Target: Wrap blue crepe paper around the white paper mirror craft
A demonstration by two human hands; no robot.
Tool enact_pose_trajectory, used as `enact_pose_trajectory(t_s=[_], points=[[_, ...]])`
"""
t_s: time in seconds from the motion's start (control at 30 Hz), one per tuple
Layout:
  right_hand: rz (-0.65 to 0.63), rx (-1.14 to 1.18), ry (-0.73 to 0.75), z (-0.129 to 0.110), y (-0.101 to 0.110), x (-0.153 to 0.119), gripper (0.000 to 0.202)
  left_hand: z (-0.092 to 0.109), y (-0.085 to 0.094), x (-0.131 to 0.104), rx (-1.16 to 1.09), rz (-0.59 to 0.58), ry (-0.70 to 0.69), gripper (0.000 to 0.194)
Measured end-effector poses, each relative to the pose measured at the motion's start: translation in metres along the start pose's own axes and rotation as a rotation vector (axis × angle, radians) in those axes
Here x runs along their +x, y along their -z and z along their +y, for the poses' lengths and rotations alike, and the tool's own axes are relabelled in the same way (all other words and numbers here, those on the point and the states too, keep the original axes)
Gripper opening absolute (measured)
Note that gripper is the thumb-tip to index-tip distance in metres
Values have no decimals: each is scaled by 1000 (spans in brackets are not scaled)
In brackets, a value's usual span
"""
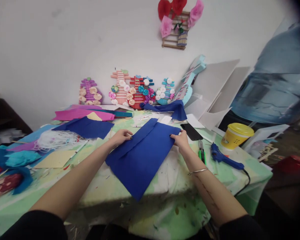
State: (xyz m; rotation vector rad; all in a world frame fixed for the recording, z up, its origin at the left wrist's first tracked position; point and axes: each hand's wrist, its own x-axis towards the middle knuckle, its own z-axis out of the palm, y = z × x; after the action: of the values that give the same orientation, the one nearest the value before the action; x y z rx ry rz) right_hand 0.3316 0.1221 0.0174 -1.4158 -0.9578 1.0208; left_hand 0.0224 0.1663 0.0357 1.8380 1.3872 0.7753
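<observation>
A dark blue sheet (146,156), perhaps crepe paper or felt, is held out over the near part of the table, with one corner hanging toward me. Along its upper left side runs a folded-over strip (137,137). My left hand (121,137) pinches the sheet at that folded side, thumb and fingers closed on it. At the upper right corner, my right hand (181,139) grips the edge between thumb and fingers. A black phone (191,131) lies just beyond my right hand, and a green utility knife (201,152) rests to its right.
A blue glue gun (226,158) with a cord lies at the right, near a yellow lidded cup (236,136). More blue sheet (90,126), white string (57,141) and a beige card (55,159) are on the left. Flower-decorated lute shapes (120,88) stand along the wall.
</observation>
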Motion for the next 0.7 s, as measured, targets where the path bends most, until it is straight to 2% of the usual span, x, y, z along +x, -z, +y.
enact_pose_trajectory(t_s=[0.1,0.2,0.33,0.4,0.5,0.6,0.7], points=[[73,-159,-3,-8,17,-10,51,8,-11,16,84,65,-60,32],[47,-313,-14,-16,37,-29,41,17,-21,10,186,137,-146,30],[27,-498,54,-24,78,-60,30,26,-36,-36,260,171,-332,26],[50,-644,156,-25,101,-71,26,28,-42,-67,325,195,-563,24],[73,-801,277,-25,126,-80,24,28,-46,-110,320,206,-729,22],[71,-843,339,-29,127,-83,25,23,-46,-137,272,181,-777,20],[26,-918,407,-40,106,-81,24,14,-45,-147,221,192,-743,18]])
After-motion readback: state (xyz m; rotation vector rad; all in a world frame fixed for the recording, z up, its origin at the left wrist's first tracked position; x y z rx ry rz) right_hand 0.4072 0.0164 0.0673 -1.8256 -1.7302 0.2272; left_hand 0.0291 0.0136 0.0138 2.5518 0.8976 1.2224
